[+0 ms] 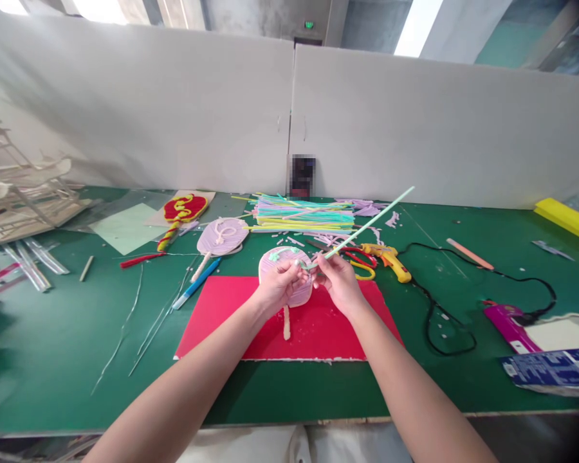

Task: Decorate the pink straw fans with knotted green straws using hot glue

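Note:
Both my hands meet over a red board (231,321) on the green table. A long pale-green pipe cleaner (367,225) runs between them, its free end slanting up to the right. My left hand (284,281) pinches the near end, and my right hand (338,278) grips it a little further along. Under the hands lies a lilac fan-shaped piece (299,297) with pale-green curls (282,253) at its top and a cream handle (286,325). My left fingers cover part of that fan.
Behind are a pipe-cleaner bundle (303,215), scissors (364,263) and a yellow glue gun (390,260) with a black cord. Left lie another lilac fan (222,236), a red-and-yellow fan (186,209) and a blue pen (195,284). A purple power strip (509,326) sits right.

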### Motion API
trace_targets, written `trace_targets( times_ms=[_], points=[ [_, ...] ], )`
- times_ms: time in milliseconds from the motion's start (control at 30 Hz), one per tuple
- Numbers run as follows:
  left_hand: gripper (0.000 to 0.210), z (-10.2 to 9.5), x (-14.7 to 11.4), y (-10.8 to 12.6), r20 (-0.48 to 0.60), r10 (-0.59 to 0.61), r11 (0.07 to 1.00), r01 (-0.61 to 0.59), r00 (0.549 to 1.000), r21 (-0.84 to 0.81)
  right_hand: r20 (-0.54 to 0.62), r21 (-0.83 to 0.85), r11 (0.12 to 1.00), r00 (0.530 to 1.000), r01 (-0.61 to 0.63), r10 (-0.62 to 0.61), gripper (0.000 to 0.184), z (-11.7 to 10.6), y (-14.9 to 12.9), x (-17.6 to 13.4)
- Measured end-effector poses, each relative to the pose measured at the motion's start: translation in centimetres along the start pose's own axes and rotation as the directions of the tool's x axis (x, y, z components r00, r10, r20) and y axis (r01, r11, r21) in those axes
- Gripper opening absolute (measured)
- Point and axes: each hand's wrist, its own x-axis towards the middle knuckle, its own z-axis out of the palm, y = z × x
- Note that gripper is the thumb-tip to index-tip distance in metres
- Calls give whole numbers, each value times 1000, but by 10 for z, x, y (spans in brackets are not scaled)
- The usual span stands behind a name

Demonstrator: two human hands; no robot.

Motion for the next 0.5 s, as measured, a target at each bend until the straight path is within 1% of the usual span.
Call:
trace_targets(
  times_ms=[67,100,167,233,333,400,433,500],
  points=[
    [38,-1,1,2,-5,-20,999,20,1000,36,-2,-46,999,1000,7,-7,23,-2,0,0],
    [37,-2,1,2,-11,-4,998,4,1000,70,-2,-73,997,1000,13,-13,23,-2,0,0],
    [35,-5,4,3,-28,73,984,-68,997,165,2,-124,992,1000,28,-28,24,-3,1,1],
    [33,-8,6,2,-54,168,953,-148,984,266,3,-166,985,999,40,-40,24,-3,1,1],
    [30,-7,6,2,-82,243,904,-195,967,379,-2,-212,976,999,49,-51,25,-2,1,1],
    [28,-5,4,4,-72,281,854,-215,957,473,-10,-241,969,998,54,-58,27,-2,1,2],
    [26,-4,2,5,-57,310,812,-233,949,534,-14,-258,964,998,55,-61,27,-2,1,2],
    [25,-2,-1,10,-14,372,698,-270,928,663,-12,-306,950,998,55,-61,29,-4,0,2]
  ],
)
